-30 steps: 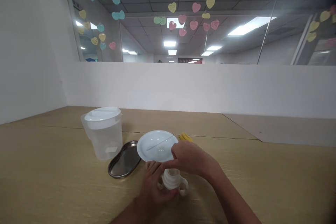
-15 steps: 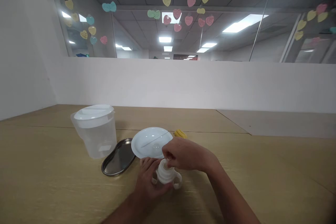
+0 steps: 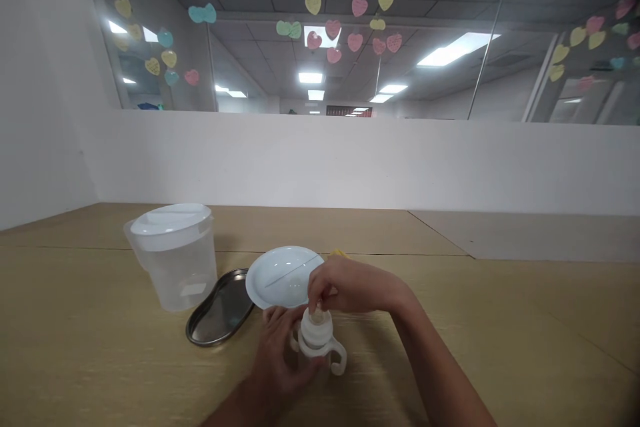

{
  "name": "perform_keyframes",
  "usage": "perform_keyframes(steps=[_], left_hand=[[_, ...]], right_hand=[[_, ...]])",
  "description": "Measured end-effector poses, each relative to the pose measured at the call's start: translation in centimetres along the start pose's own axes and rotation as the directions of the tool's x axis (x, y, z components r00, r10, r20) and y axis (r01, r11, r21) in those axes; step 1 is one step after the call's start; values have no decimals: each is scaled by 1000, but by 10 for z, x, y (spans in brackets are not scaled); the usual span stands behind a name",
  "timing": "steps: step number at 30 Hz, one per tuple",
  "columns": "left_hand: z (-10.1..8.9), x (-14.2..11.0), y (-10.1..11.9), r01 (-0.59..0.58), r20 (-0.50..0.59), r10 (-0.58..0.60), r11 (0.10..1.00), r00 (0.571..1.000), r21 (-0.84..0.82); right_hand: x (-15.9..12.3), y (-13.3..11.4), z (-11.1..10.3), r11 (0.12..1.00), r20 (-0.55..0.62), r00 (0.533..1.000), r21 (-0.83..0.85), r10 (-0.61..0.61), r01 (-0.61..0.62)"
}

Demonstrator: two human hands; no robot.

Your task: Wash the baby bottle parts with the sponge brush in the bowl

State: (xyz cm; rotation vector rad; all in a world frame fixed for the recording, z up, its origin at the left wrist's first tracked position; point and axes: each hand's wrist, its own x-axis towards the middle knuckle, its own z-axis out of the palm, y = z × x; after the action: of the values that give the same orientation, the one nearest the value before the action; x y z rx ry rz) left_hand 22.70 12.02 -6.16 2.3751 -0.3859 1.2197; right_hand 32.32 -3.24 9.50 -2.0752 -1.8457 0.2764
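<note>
A small white baby bottle [image 3: 317,337] with side handles stands on the wooden table near me. My left hand [image 3: 280,347] wraps around its body from the left. My right hand [image 3: 350,287] reaches over from the right and pinches the nipple at the top of the bottle with its fingertips. Just behind the hands lies a white plate [image 3: 280,277].
A clear plastic pitcher [image 3: 173,257] with a white lid stands at the left. A kidney-shaped metal tray [image 3: 215,313] lies between pitcher and plate. Something yellow [image 3: 337,253] peeks out behind my right hand. A white low wall runs along the table's far side.
My right hand has shifted from the bottle's collar to pinch the nipple on top. The bottle now stands more upright. The view has drifted slightly.
</note>
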Motion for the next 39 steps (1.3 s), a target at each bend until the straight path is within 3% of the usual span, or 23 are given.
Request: perform_keyframes(steps=[3,6,10,14,17,20,23,28,32,35,39], left_hand=[[0,-1,1,18,-2,-18,1000,1000,-1],[0,-1,2,23,7,-23,1000,1000,4],[2,-1,4,68,13,-67,998,998,-17],[-1,-1,1,124,20,-123,991,992,-48],[-10,12,-2,99,-51,-102,994,994,-43],[-22,43,2,158,-149,-170,984,974,-85],[-27,82,13,234,-125,-267,945,955,-229],[-19,117,24,364,18,-390,842,921,-398],[-17,116,19,375,-19,-416,838,909,-398],[-25,116,13,387,-13,-408,875,913,-291],[-38,120,6,345,64,-339,929,938,-134]], right_hand=[[-3,0,-5,997,-36,998,57,-55,57],[-10,0,-13,990,-90,996,141,-12,24],[-22,1,-23,972,-285,955,235,83,-14],[-27,3,-28,952,-483,861,306,160,-5],[-24,7,-28,930,-616,760,364,207,41],[-17,7,-24,897,-707,663,425,245,122],[-8,5,-19,887,-748,615,431,249,166],[6,1,-10,943,-744,643,316,180,101],[17,3,-2,932,-708,671,355,221,68],[24,5,3,890,-649,708,452,278,64],[32,12,8,745,-487,794,664,364,66]])
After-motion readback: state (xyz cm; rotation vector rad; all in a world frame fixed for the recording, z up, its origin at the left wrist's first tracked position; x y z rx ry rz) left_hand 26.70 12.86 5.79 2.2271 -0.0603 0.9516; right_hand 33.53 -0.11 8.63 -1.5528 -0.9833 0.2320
